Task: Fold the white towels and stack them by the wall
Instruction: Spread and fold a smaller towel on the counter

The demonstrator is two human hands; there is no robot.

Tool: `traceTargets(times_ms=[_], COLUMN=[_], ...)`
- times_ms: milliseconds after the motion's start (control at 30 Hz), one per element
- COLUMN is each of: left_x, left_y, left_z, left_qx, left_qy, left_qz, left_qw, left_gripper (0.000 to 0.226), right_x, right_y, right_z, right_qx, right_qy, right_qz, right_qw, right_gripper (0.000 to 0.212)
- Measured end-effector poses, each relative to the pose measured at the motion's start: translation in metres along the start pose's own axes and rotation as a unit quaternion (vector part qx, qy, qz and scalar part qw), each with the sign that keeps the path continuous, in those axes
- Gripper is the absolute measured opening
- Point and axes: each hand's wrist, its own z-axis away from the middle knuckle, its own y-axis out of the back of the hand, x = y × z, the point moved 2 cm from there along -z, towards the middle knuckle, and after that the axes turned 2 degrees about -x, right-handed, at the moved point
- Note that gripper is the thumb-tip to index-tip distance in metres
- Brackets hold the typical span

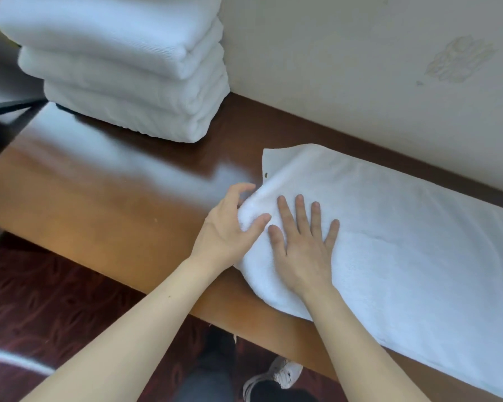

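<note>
The fingers of our left hand curl round the left end of the white towel, thumb pressed on top and the other fingers tucked against its rounded fold, so that hand is grasping the cloth. Our right hand lies just beside it, flat on the towel, its fingers straight and spread, released and only pressing down.

The towel is a long, soft strip of white terry, doubled over lengthwise. It runs from the middle of the tabletop toward its right end. Its far side lies near the edge that meets the wall, and its near side hangs slightly over the front edge. At the far-left corner of the strip a thin flat layer sticks out with a small dark mark on it.

A stack of folded towels, thick and white, stands at the far left corner of the tabletop, against the wall and well apart from the strip. The tabletop is glossy brown wood.

Below the front edge we see dark red patterned carpet and a white shoe.
</note>
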Motion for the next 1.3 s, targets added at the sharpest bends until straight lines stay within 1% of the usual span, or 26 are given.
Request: traceTargets(times_ms=[67, 100, 133, 200, 233, 300, 367, 400, 467, 500, 567, 633, 733, 833, 933, 1000, 1033, 1067, 1133, 1167, 1233, 1300], left_x=[-0.001, -0.003, -0.006, -0.011, -0.013, -0.016, -0.013, -0.009, 0.003, 0.008, 0.019, 0.026, 0.032, 0.036, 0.039, 0.045, 0.047, 0.047, 0.044, 0.042, 0.038, 0.035], left_y=[0.009, 0.013, 0.017, 0.023, 0.024, 0.020, 0.016, 0.015, 0.013, 0.011, 0.004, -0.001, -0.001, 0.000, 0.004, 0.008, 0.009, 0.009, 0.007, 0.005, 0.000, -0.003], left_z=[0.001, 0.001, 0.000, 0.002, 0.003, 0.005, 0.003, -0.001, -0.015, -0.025, -0.046, -0.067, -0.091, -0.104, -0.116, -0.126, -0.132, -0.136, -0.142, -0.146, -0.154, -0.165], left_qx=[-0.029, -0.041, -0.045, -0.026, -0.012, 0.003, 0.005, 0.005, 0.012, 0.012, -0.003, -0.018, -0.014, 0.001, -0.013, -0.037, -0.051, -0.059, -0.054, -0.054, -0.065, -0.044], left_qy=[0.074, 0.100, 0.112, 0.102, 0.094, 0.094, 0.104, 0.113, 0.144, 0.167, 0.208, 0.236, 0.274, 0.301, 0.316, 0.312, 0.300, 0.278, 0.212, 0.178, 0.121, 0.057], left_qz=[-0.014, -0.060, -0.134, -0.271, -0.298, -0.287, -0.224, -0.173, -0.035, 0.041, 0.180, 0.263, 0.321, 0.397, 0.399, 0.389, 0.364, 0.322, 0.232, 0.200, 0.152, 0.086], left_qw=[0.997, 0.992, 0.984, 0.957, 0.950, 0.953, 0.969, 0.978, 0.989, 0.985, 0.962, 0.935, 0.906, 0.867, 0.861, 0.866, 0.880, 0.903, 0.948, 0.962, 0.979, 0.994], left_gripper=[0.069, 0.074, 0.073, 0.063, 0.059, 0.055, 0.049, 0.047, 0.046, 0.046, 0.042, 0.035, 0.030, 0.042, 0.047, 0.050, 0.052, 0.054, 0.055, 0.054, 0.052, 0.043], right_x=[0.001, 0.001, 0.000, -0.001, -0.001, -0.001, 0.000, 0.000, -0.001, -0.001, -0.001, -0.001, -0.001, -0.001, -0.002, -0.003, -0.003, -0.004, -0.003, -0.003, -0.004, -0.005], right_y=[-0.001, -0.002, -0.004, -0.007, -0.008, -0.009, -0.010, -0.010, -0.011, -0.011, -0.012, -0.012, -0.013, -0.012, -0.012, -0.011, -0.011, -0.011, -0.011, -0.011, -0.009, -0.008], right_z=[-0.001, -0.002, -0.002, -0.002, -0.002, -0.001, 0.000, 0.000, 0.001, 0.001, 0.001, 0.001, 0.001, 0.002, 0.001, 0.000, -0.001, -0.001, 0.000, 0.000, 0.000, -0.001], right_qx=[0.010, 0.015, 0.019, 0.024, 0.026, 0.026, 0.027, 0.030, 0.034, 0.036, 0.042, 0.047, 0.047, 0.050, 0.050, 0.051, 0.051, 0.049, 0.045, 0.046, 0.046, 0.044], right_qy=[-0.001, -0.002, -0.002, 0.000, 0.000, 0.000, 0.003, 0.005, 0.007, 0.007, 0.008, 0.010, 0.010, 0.005, 0.002, -0.001, -0.004, -0.005, -0.004, -0.005, -0.007, -0.009], right_qz=[0.005, 0.011, 0.020, 0.038, 0.043, 0.050, 0.056, 0.059, 0.064, 0.065, 0.069, 0.071, 0.081, 0.082, 0.083, 0.086, 0.088, 0.090, 0.093, 0.094, 0.096, 0.096], right_qw=[1.000, 1.000, 1.000, 0.999, 0.999, 0.998, 0.998, 0.998, 0.997, 0.997, 0.997, 0.996, 0.996, 0.995, 0.995, 0.995, 0.995, 0.995, 0.995, 0.994, 0.994, 0.994], right_gripper=[0.062, 0.062, 0.062, 0.061, 0.062, 0.062, 0.063, 0.063, 0.063, 0.063, 0.063, 0.064, 0.064, 0.064, 0.064, 0.064, 0.065, 0.065, 0.065, 0.064, 0.064, 0.064])
